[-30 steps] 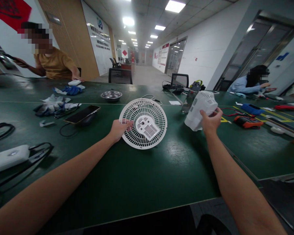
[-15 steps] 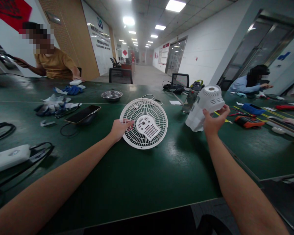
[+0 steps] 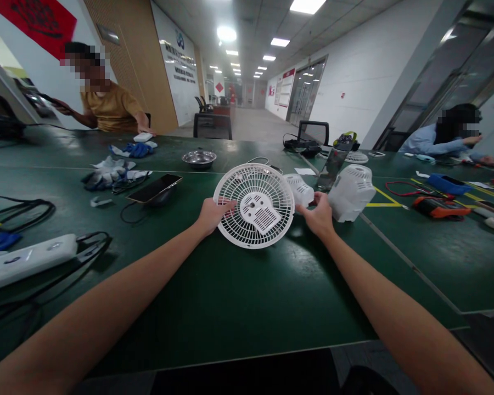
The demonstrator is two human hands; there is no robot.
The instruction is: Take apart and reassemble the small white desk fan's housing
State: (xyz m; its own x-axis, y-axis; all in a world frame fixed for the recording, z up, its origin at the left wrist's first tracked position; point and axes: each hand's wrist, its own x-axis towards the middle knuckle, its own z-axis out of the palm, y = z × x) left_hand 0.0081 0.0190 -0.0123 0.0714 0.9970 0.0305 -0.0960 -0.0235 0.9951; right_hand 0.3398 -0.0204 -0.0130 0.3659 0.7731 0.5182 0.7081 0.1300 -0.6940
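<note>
My left hand [image 3: 211, 215] grips the left rim of a round white fan grille [image 3: 254, 175], its thumb over the slats. The grille is tilted up toward me, with a slotted plate at its centre. My right hand [image 3: 318, 215] is closed around a small white vented cover [image 3: 301, 187], just behind the grille's right edge, which hides part of the cover. Whether the cover touches the grille I cannot tell. To the right of that hand a larger white fan housing [image 3: 351, 193] with slots stands upright on the green table [image 3: 247, 312].
At left lie a phone [image 3: 156, 188], gloves [image 3: 107, 174] and a white power strip [image 3: 28, 263] with black cables. A metal bowl [image 3: 199, 159] sits farther back. Beyond the housing is a clear bottle [image 3: 333, 167]; a multimeter [image 3: 439, 208] lies right. Two people sit across the table.
My right hand has brought the vented cover left, off the top of the fan housing, to the grille's right edge. The housing stays behind on the table. My view has shifted slightly left.
</note>
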